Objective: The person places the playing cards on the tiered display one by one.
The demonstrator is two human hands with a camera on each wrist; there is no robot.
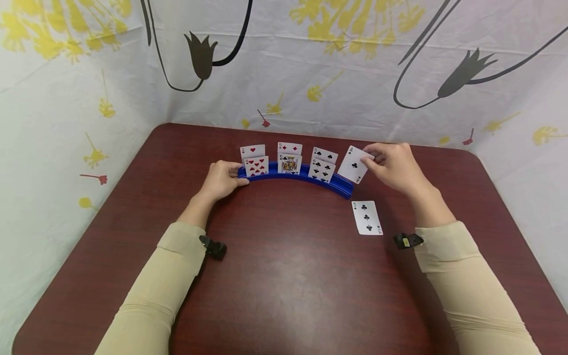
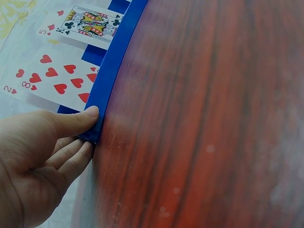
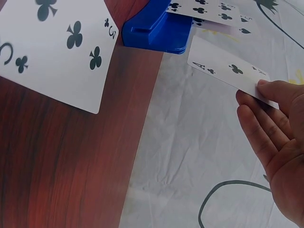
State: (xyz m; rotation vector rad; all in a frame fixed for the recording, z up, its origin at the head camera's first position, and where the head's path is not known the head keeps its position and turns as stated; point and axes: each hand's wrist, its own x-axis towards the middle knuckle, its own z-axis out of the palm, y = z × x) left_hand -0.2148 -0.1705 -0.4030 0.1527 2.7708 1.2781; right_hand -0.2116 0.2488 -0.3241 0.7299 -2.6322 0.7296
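Note:
A curved blue card holder [image 1: 340,186] stands on the table with three pairs of playing cards upright in it. My left hand [image 1: 220,180] grips its left end, thumb [image 2: 78,122] on the front edge. Between the thumb and fingers of my right hand [image 1: 395,165] is the ace of clubs [image 1: 352,166], tilted near the holder's right end; the right wrist view shows a gap between them. From left to right, the eight of hearts [image 1: 256,166] fronts the two of hearts, the king of clubs [image 1: 290,164] the five of diamonds, and the six of clubs [image 1: 321,170] the five of spades.
Face up on the dark red wood table [image 1: 284,276] lies a three of clubs [image 1: 367,218], just in front of the holder's right end. A white cloth [image 1: 248,106] with printed flowers hangs behind the table and at both sides.

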